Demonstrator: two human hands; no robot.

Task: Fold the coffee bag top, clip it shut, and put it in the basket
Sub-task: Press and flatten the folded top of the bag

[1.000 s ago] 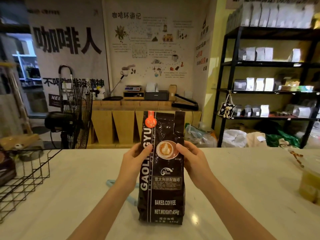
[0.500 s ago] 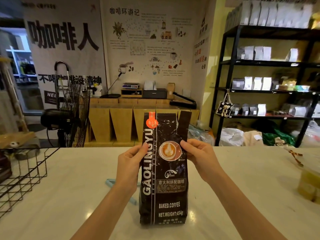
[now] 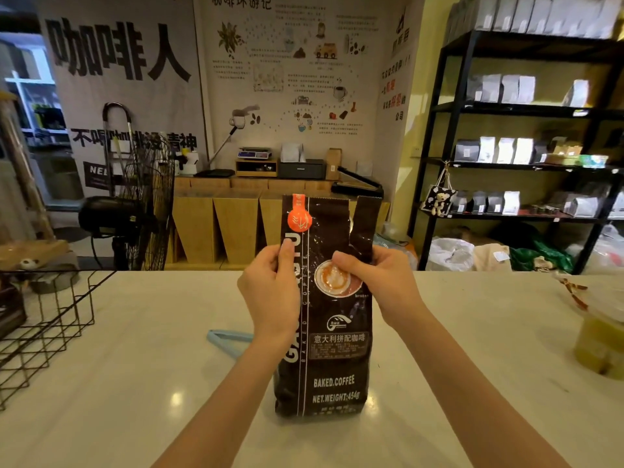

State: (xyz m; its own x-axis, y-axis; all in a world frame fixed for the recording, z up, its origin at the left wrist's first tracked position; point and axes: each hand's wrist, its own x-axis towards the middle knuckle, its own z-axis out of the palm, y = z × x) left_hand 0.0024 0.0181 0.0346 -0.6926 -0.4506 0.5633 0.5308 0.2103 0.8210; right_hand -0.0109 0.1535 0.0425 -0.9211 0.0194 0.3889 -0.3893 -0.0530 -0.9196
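Left hand point(image 3: 270, 292): closed on the left edge of the coffee bag point(image 3: 329, 359), thumb laid flat over the front panel at the white lettering, remaining fingers hidden behind the bag. Right hand point(image 3: 378, 282): closed on the right edge at the same height, thumb pressing across the printed latte cup, fingers wrapped round the side gusset. Coffee bag: black, glossy, tall; stands upright on its base on the white counter point(image 3: 135, 383), central and near the person; orange tab at upper left of the front; top not folded, upper right part creased and standing apart from the front panel. Clip point(image 3: 224, 336): pale blue, long and thin, lies flat on the counter just left of the bag, partly hidden behind the left wrist. Wire basket point(image 3: 50, 319): black, open-topped, sits at the counter's left edge, well apart from the bag. Beyond the counter: standing fan point(image 3: 135, 211) at left, black shelving unit point(image 3: 526, 136) at right.
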